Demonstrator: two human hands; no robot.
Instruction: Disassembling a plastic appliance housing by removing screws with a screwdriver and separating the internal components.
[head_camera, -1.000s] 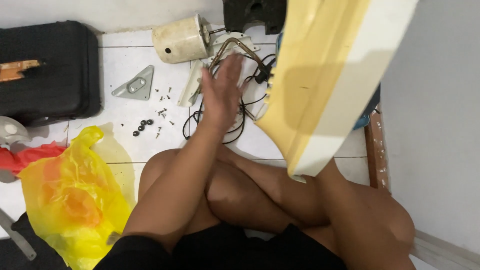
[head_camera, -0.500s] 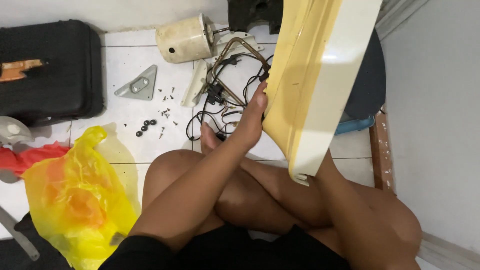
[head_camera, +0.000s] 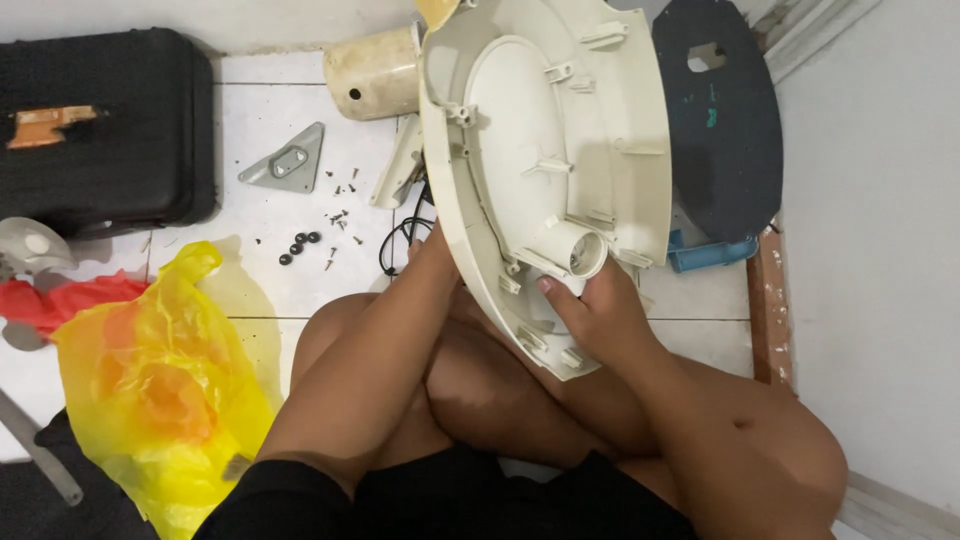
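1. the cream plastic shell (head_camera: 545, 170) is a large rounded housing part, off-white and a little yellowed at its top edge.
2. its hollow inner side faces the camera, showing a raised oval rim, small ribs and clips, screw posts and a short round tube near its lower end.
3. it is held up on edge, tilted, its long side running from the top of the view down toward the lap.
4. it sits above the crossed legs, off the tiled floor, its lower edge close to the knees.
5. the right hand (head_camera: 600, 315) grips its lower end by the tube; the left hand (head_camera: 432, 258) is mostly hidden behind its left edge.
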